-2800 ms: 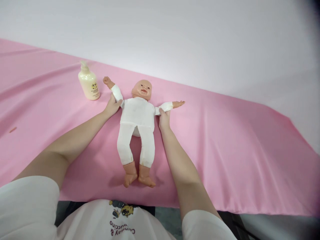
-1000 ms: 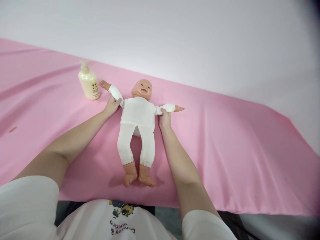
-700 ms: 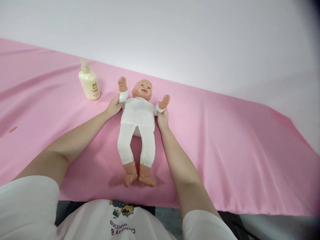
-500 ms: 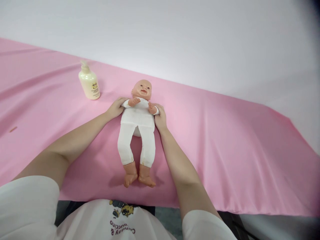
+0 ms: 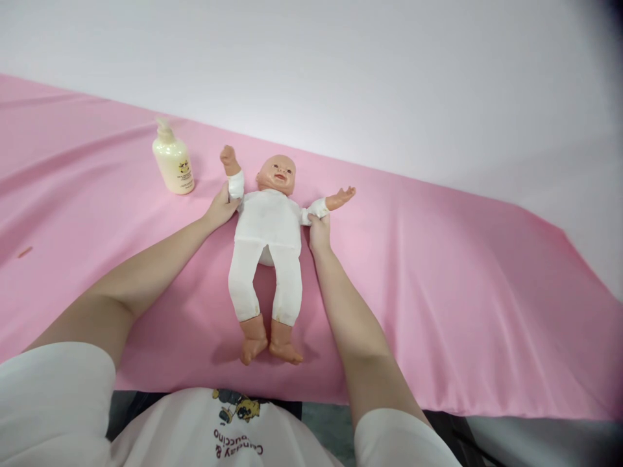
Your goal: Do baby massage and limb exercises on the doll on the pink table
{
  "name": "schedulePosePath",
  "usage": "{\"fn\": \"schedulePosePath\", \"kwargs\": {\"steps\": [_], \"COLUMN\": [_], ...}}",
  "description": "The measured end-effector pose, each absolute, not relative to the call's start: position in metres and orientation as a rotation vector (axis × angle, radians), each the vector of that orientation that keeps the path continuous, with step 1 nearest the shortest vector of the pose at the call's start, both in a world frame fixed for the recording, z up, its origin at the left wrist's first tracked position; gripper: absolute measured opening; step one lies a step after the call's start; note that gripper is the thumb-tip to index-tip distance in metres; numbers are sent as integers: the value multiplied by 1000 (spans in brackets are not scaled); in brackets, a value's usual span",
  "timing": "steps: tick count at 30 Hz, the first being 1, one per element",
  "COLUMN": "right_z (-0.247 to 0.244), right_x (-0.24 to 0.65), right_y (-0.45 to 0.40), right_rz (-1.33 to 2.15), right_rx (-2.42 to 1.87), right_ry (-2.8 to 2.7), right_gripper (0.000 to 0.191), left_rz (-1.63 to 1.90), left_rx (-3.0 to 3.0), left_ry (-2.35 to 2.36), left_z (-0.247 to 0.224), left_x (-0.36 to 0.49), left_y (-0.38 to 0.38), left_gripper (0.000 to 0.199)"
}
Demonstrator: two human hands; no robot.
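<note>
The arms of the doll (image 5: 267,220) have swung out from over its chest, where they lay a moment ago.

The doll lies on its back on the pink-covered bench (image 5: 462,292), head toward the far edge, feet toward the person. The left hand (image 5: 221,206) is closed around the upper part of one arm, its forearm raised beside the head; the right hand (image 5: 319,235) grips the other, which reaches outward. A cream pump bottle (image 5: 174,162) stands near the left hand.

One view: head-worn camera, facing forward and down over wearer's shirt (image 5: 170,431) onto nearby pink cloth (image 5: 462,292).
</note>
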State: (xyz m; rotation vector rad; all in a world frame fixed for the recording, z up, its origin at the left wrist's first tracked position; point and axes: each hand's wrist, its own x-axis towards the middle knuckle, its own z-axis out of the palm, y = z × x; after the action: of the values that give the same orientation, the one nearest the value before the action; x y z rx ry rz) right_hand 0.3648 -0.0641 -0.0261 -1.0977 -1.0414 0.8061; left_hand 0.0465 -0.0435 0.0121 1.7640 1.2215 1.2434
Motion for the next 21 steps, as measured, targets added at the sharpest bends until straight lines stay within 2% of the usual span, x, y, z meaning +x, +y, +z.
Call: {"fn": "schedulePosePath", "kwargs": {"steps": [7, 10, 15, 21], "right_z": [-32, -24, -1, 7], "right_x": [367, 364, 353, 348], "right_y": [-60, -68, -89, -94], "right_rz": [799, 720, 473, 568], "right_rx": [-1067, -1069, -1029, -1055], "right_ry": [-981, -1149, -1567, -1469], "right_gripper": [56, 52, 34, 35], "left_rz": [1315, 1276, 1156, 1141], "left_rx": [1669, 1903, 2413, 2368], "left_ry": [1236, 1202, 974, 1009], "left_z": [4, 11, 21, 24], "left_x": [41, 44, 50, 50], "left_y": [-35, -44, -56, -56], "left_gripper": [52, 51, 48, 51]}}
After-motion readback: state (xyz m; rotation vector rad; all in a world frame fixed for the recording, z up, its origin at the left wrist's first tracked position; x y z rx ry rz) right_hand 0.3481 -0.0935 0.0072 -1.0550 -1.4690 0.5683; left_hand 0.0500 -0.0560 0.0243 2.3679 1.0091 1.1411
